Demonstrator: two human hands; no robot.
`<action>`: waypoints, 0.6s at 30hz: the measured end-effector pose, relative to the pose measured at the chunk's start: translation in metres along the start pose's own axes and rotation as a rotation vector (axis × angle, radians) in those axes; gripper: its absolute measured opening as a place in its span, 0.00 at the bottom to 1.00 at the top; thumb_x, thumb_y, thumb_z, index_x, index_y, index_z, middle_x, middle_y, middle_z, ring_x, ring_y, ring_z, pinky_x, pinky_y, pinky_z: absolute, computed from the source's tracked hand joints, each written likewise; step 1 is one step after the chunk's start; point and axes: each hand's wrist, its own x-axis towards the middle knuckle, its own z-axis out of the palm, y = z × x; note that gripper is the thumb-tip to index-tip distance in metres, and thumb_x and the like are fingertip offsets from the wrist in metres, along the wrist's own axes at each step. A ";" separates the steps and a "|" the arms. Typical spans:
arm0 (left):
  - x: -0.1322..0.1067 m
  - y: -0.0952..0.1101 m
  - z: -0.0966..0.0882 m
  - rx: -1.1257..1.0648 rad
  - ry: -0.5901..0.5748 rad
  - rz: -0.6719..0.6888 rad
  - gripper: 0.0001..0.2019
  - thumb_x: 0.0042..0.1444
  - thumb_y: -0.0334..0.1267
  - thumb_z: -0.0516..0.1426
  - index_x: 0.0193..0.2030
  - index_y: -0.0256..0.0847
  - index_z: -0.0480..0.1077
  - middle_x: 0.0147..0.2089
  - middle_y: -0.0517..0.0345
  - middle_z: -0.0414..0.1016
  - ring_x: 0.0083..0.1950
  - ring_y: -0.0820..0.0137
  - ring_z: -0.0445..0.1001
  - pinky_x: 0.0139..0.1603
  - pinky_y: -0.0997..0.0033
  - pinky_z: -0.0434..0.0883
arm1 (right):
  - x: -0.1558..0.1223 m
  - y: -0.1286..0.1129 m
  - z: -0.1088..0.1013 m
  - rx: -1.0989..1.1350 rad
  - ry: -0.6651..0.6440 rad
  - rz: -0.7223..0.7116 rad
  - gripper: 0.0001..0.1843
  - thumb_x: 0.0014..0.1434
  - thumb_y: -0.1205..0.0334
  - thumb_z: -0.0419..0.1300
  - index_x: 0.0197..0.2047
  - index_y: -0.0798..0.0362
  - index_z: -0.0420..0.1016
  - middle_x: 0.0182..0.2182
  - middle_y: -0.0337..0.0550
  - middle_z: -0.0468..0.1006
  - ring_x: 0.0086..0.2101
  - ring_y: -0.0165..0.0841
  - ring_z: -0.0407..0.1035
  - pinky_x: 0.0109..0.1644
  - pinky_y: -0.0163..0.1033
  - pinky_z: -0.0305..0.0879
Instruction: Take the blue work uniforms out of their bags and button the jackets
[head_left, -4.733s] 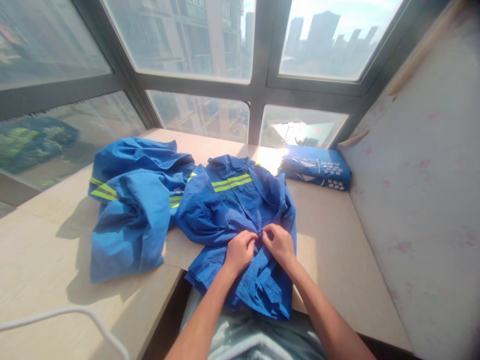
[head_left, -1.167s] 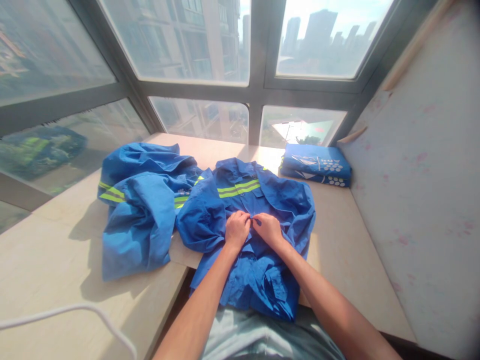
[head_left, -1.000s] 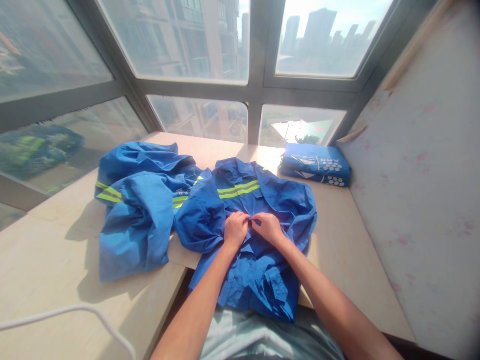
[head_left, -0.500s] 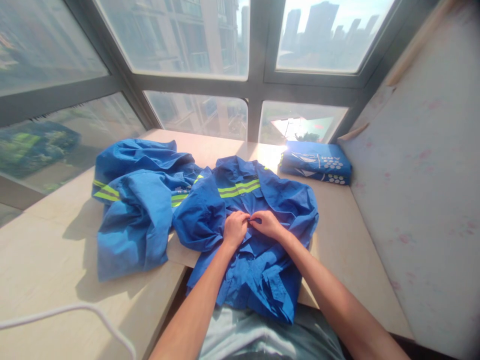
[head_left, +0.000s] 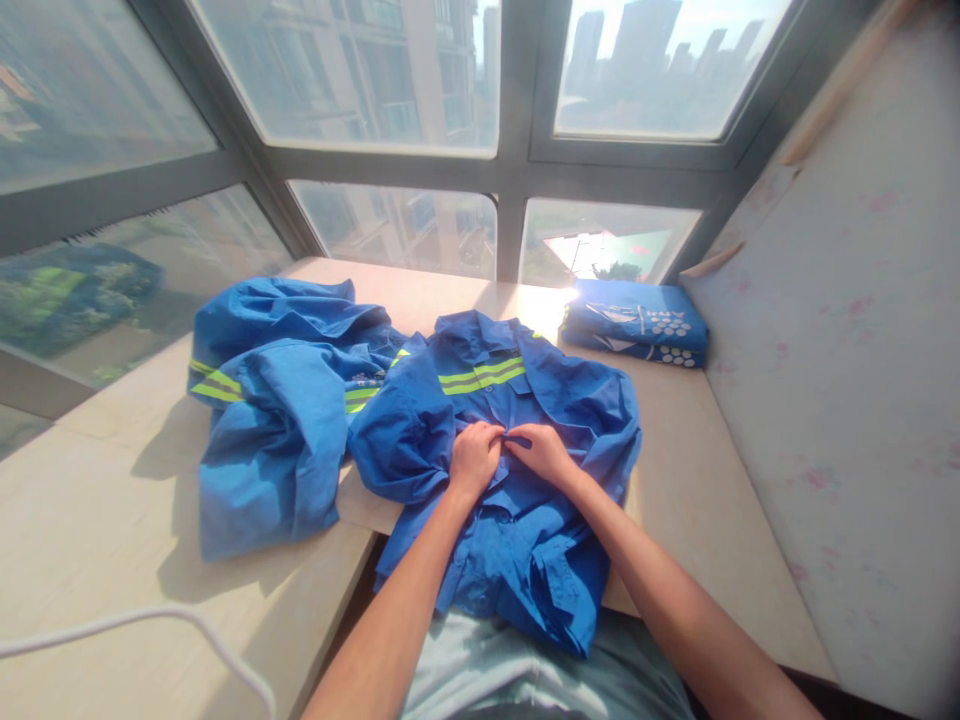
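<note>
A blue work shirt (head_left: pixel 559 400) with yellow-green reflective stripes lies front-up on the light wooden table (head_left: pixel 675 480), its hem hanging over the near edge. My left hand (head_left: pixel 472 458) and my right hand (head_left: pixel 541 450) meet at the shirt's front opening, about mid-chest. Both pinch the fabric edges there, fingertips touching. What lies between the fingers is too small to make out.
A crumpled heap of similar blue garments (head_left: pixel 277 400) lies to the left. A folded blue stack (head_left: pixel 637 325) sits at the back right by the window. A white wall (head_left: pixel 847 380) bounds the right side. A white cable (head_left: pixel 150 625) crosses the near left.
Both hands have moved up the shirt front from near the hem to mid-chest. Over the last second they have stayed pinched at nearly the same spot.
</note>
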 end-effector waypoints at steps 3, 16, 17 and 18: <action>-0.001 0.003 -0.001 0.025 0.006 0.017 0.08 0.64 0.33 0.57 0.44 0.44 0.78 0.43 0.56 0.80 0.48 0.64 0.75 0.50 0.65 0.70 | -0.003 0.002 0.001 -0.016 0.058 0.019 0.12 0.61 0.67 0.63 0.46 0.48 0.84 0.43 0.42 0.85 0.43 0.36 0.80 0.50 0.38 0.72; -0.003 0.003 0.003 0.056 0.026 0.024 0.06 0.63 0.33 0.58 0.43 0.43 0.78 0.43 0.56 0.80 0.48 0.64 0.75 0.51 0.65 0.70 | -0.007 -0.004 0.001 -0.143 0.083 0.117 0.12 0.60 0.65 0.64 0.46 0.49 0.84 0.43 0.46 0.85 0.44 0.40 0.80 0.50 0.41 0.74; -0.003 0.002 0.003 0.055 0.026 0.028 0.07 0.63 0.33 0.58 0.44 0.43 0.78 0.44 0.56 0.80 0.48 0.64 0.75 0.51 0.65 0.70 | -0.007 -0.004 0.000 -0.128 0.078 0.122 0.11 0.59 0.65 0.64 0.46 0.49 0.84 0.43 0.46 0.85 0.44 0.41 0.80 0.51 0.42 0.74; -0.003 0.002 0.003 0.053 0.027 0.031 0.07 0.64 0.33 0.58 0.44 0.43 0.78 0.44 0.56 0.80 0.49 0.64 0.75 0.51 0.65 0.70 | -0.006 -0.003 -0.001 -0.106 0.068 0.121 0.11 0.59 0.64 0.64 0.45 0.50 0.84 0.43 0.46 0.85 0.44 0.41 0.80 0.51 0.42 0.74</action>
